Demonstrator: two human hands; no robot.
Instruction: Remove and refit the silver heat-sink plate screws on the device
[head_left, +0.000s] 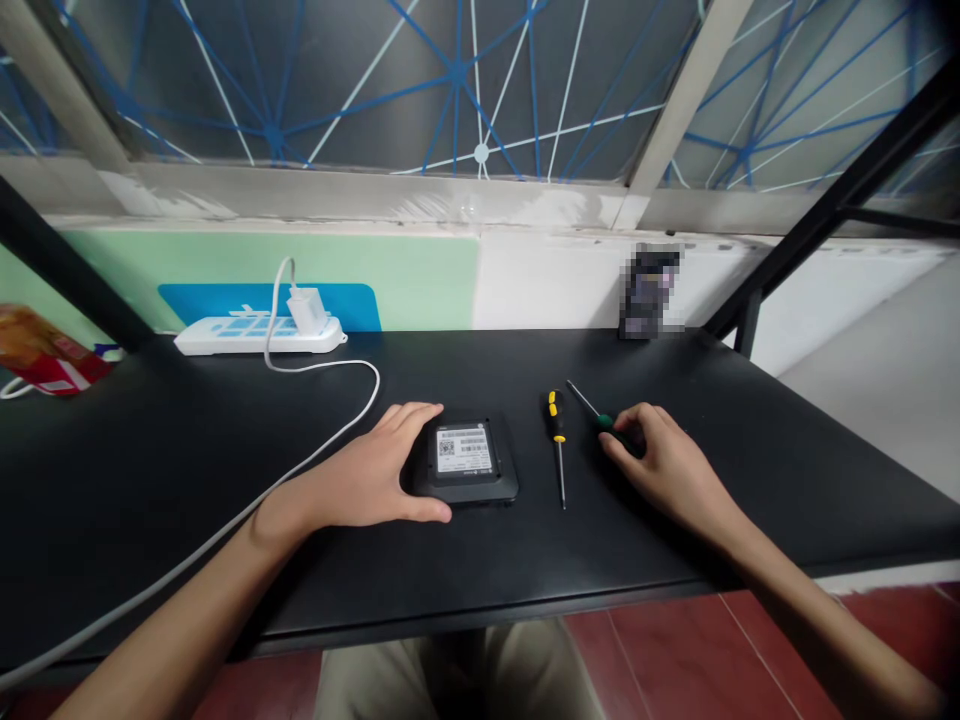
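A black box-like device (472, 490) with a white printed label (463, 451) lies flat on the black table (480, 570). Around its left side curves my left hand (375, 470), thumb along the front edge and fingers at the back corner. My right hand (667, 465) has its fingers closed round the dark green handle of a screwdriver (604, 422), whose thin shaft points away to the back left. Between the two hands, a yellow and black screwdriver (557, 425) rests on the table with its tip toward me.
A white power strip (225, 336) with a plugged-in charger (307, 311) stands at the back left; its white cable (300, 466) runs forward past my left forearm. A red packet (52, 355) lies far left. A blurred dark object (646, 292) leans on the back wall.
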